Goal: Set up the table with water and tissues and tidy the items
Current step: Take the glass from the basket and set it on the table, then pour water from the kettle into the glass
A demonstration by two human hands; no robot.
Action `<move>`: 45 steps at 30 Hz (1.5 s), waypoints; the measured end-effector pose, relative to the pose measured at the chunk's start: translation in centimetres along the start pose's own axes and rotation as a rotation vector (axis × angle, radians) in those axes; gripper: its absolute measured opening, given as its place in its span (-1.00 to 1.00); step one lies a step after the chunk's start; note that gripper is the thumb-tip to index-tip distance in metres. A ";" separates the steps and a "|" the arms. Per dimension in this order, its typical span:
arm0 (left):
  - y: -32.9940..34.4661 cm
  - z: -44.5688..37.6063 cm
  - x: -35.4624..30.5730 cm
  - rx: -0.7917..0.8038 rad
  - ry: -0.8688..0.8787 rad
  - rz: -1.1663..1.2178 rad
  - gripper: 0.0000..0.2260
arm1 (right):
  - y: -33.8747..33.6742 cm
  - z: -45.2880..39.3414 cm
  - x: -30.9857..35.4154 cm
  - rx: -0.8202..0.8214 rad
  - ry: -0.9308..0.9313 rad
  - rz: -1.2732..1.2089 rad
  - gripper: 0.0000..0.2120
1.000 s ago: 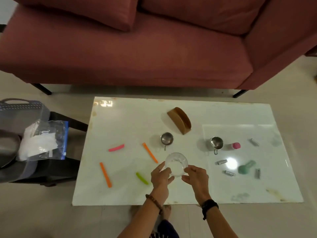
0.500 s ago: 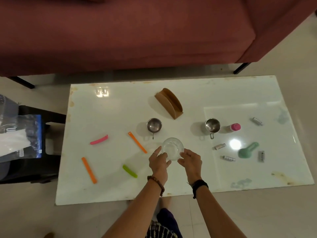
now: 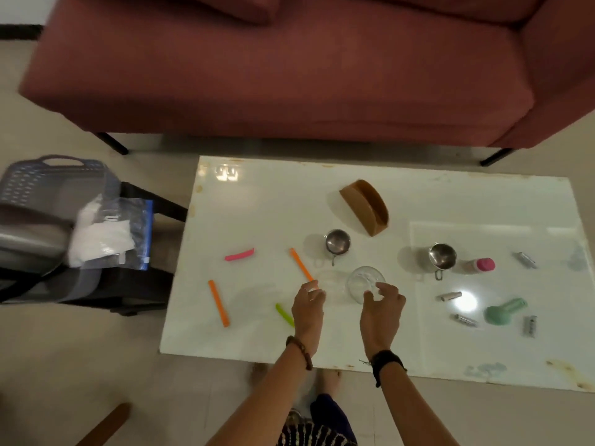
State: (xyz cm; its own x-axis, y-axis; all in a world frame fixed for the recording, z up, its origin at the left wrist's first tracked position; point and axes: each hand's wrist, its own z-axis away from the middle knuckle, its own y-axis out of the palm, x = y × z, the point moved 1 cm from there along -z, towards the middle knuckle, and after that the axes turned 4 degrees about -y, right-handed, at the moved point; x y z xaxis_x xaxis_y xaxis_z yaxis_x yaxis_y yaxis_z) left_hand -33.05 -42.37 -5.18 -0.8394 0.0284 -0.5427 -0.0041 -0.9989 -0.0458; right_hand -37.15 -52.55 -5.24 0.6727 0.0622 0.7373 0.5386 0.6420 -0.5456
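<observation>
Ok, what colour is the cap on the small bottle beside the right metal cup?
Pink cap, head view.

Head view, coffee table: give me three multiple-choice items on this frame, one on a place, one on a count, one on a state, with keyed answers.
1. Where is the brown tissue holder?
A. on the white table
B. on the sofa
C. in the basket

2. How many orange sticks lie on the table?
A. one
B. two
C. four

3. What is the right hand doing?
A. lying flat on the floor
B. gripping a steel cup
C. fingers on the clear glass

Answers: 1 A, it stands on the tabletop, behind the steel cups. 2 B, one at left, one near the left hand. 3 C, its fingers touch the glass's near rim.
</observation>
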 end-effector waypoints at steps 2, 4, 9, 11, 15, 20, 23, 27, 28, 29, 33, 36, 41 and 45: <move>-3.9 1.6 -1.4 -0.005 0.092 0.045 -0.80 | 2.1 3.2 3.1 0.113 -0.110 -0.086 -0.87; -9.0 3.0 -3.1 -0.018 0.140 0.104 -0.83 | 5.5 7.1 6.6 0.268 -0.172 -0.145 -0.86; -24.4 4.5 -7.4 -0.201 0.185 0.281 -0.82 | 16.5 19.1 14.6 0.620 -0.320 -0.210 -0.85; -31.2 4.4 -8.4 -0.321 0.163 0.406 -0.84 | 21.1 23.8 16.7 0.744 -0.341 -0.220 -0.87; -44.9 2.6 -8.8 -0.544 0.051 0.662 -0.89 | 30.1 31.6 19.3 0.861 -0.398 -0.227 -0.95; -57.9 -2.5 -10.0 -0.594 -0.019 0.600 -0.87 | 40.1 36.7 20.3 0.981 -0.346 -0.165 -0.80; -62.6 -6.7 -11.6 -0.527 0.017 0.359 -0.68 | 44.8 37.9 19.8 1.005 -0.354 -0.105 -0.58; -64.6 -12.0 -13.4 -0.412 0.013 0.250 -0.51 | 49.4 39.0 19.2 0.979 -0.312 -0.103 -0.50; -64.7 -13.0 -13.5 -0.408 -0.010 0.244 -0.52 | 50.2 39.1 19.3 0.938 -0.280 -0.132 -0.54; -64.8 -14.0 -13.4 -0.424 -0.028 0.220 -0.56 | 50.9 39.2 19.4 0.888 -0.263 -0.165 -0.58; -65.1 -16.1 -12.8 -0.568 -0.045 0.135 -0.69 | 52.2 38.9 20.7 0.723 -0.311 -0.283 -0.86; -65.3 -16.5 -12.6 -0.580 -0.032 0.129 -0.67 | 51.6 38.0 22.8 0.618 -0.374 -0.312 -0.76; -64.1 -14.2 -13.3 -0.578 0.076 -0.109 -0.39 | 46.5 36.7 23.7 0.609 -0.454 -0.359 -0.82; -60.1 -9.3 -13.1 -0.702 0.320 -0.356 -0.36 | 39.2 34.7 23.6 0.590 -0.528 -0.369 -0.90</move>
State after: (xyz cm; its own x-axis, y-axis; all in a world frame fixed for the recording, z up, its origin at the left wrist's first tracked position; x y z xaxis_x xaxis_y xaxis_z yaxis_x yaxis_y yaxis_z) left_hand -16.75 17.60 -3.17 -0.6576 0.4512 -0.6033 0.1883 -0.6770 -0.7115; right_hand -17.79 0.62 4.62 0.1058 0.0243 0.9941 0.2266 0.9728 -0.0479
